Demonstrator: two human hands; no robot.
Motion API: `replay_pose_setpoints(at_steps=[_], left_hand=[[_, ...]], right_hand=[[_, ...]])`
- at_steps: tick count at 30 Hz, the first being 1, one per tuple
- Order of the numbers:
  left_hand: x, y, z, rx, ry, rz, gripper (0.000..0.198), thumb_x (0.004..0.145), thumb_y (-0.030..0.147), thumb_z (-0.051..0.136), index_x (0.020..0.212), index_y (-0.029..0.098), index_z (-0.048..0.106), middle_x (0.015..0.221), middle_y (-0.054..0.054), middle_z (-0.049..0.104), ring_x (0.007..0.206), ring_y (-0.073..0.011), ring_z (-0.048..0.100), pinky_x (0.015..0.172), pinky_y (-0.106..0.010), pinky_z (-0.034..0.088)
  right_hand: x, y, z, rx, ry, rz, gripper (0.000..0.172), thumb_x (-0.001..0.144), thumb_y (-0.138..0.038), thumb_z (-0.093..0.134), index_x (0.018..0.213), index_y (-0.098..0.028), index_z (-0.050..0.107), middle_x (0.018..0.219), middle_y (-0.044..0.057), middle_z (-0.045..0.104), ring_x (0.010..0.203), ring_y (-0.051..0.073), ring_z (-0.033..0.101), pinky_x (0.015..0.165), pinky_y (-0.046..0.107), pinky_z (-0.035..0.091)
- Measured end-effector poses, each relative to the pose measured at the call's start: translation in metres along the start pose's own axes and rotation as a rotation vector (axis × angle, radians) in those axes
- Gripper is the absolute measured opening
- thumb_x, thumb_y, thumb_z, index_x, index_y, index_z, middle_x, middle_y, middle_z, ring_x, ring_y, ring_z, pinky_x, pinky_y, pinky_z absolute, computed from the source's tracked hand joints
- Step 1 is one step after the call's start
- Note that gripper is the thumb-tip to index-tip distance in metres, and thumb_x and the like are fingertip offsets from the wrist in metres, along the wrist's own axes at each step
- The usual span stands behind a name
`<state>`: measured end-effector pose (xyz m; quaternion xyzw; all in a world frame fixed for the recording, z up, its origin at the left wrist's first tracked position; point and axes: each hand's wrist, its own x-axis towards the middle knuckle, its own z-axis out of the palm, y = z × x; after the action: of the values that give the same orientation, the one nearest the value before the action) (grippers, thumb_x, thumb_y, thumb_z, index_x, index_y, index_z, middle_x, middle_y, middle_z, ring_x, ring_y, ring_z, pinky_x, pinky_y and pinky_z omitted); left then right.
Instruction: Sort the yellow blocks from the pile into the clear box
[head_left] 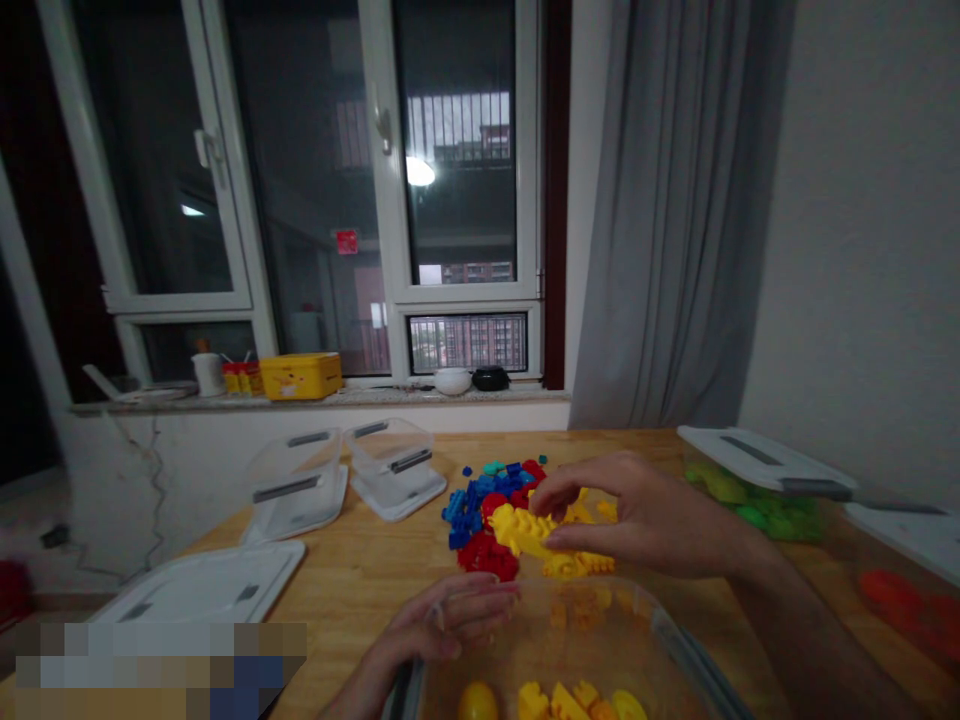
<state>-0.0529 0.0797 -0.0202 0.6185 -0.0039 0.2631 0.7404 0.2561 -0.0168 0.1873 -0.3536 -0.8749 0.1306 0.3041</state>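
My right hand (645, 515) reaches in from the right, with its thumb and fingers pinching a cluster of yellow toy bricks (525, 530). Beneath it lie more yellow bricks (577, 565). To the left are a heap of blue bricks (480, 497) and a heap of red bricks (487, 556). My left hand (442, 625) hovers by the near corner of a clear plastic box (660, 612), fingers curled together and no object visible in them. Yellow bricks (562, 702) and a round yellow piece (478, 702) lie inside that box.
Two clear box shells (296, 482) stand on white lids at the back of the wooden table (360, 570). A white lid (202, 590) lies at the left. A lidded box of green bricks (757, 490) sits at the right, with red bricks (896, 600) nearer. Behind the table is a windowsill.
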Motion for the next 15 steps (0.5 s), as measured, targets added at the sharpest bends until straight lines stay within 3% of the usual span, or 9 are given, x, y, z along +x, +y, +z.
replay_pose_setpoints(at_steps=[4, 10, 15], left_hand=[[0.0, -0.009, -0.006, -0.026, 0.018, 0.013, 0.076, 0.073, 0.005, 0.067, 0.146, 0.027, 0.061, 0.16, -0.012, 0.055, 0.157, -0.0392, 0.036, 0.129, -0.066, 0.009], [-0.002, -0.019, -0.013, -0.076, 0.111, 0.014, 0.079, 0.066, 0.0, 0.071, 0.139, 0.03, 0.068, 0.148, -0.009, 0.068, 0.147, -0.0404, 0.051, 0.126, -0.065, 0.021], [-0.001, -0.002, -0.003, 0.002, 0.075, -0.022, 0.079, 0.07, 0.007, 0.074, 0.145, 0.026, 0.063, 0.159, -0.011, 0.057, 0.155, -0.0423, 0.039, 0.127, -0.065, 0.021]], right_hand=[[-0.008, -0.013, -0.002, -0.017, -0.061, -0.016, 0.027, 0.09, -0.047, 0.079, 0.11, -0.029, 0.079, 0.107, 0.0, 0.082, 0.099, 0.019, 0.075, 0.088, 0.029, 0.057], [-0.012, -0.023, -0.006, 0.037, -0.151, -0.017, 0.033, 0.09, -0.048, 0.078, 0.114, -0.025, 0.079, 0.114, 0.002, 0.082, 0.105, 0.019, 0.075, 0.091, 0.028, 0.056], [-0.008, -0.019, -0.008, 0.077, -0.14, -0.04, 0.04, 0.084, -0.054, 0.082, 0.112, -0.025, 0.08, 0.107, 0.0, 0.082, 0.097, 0.017, 0.074, 0.087, 0.025, 0.055]])
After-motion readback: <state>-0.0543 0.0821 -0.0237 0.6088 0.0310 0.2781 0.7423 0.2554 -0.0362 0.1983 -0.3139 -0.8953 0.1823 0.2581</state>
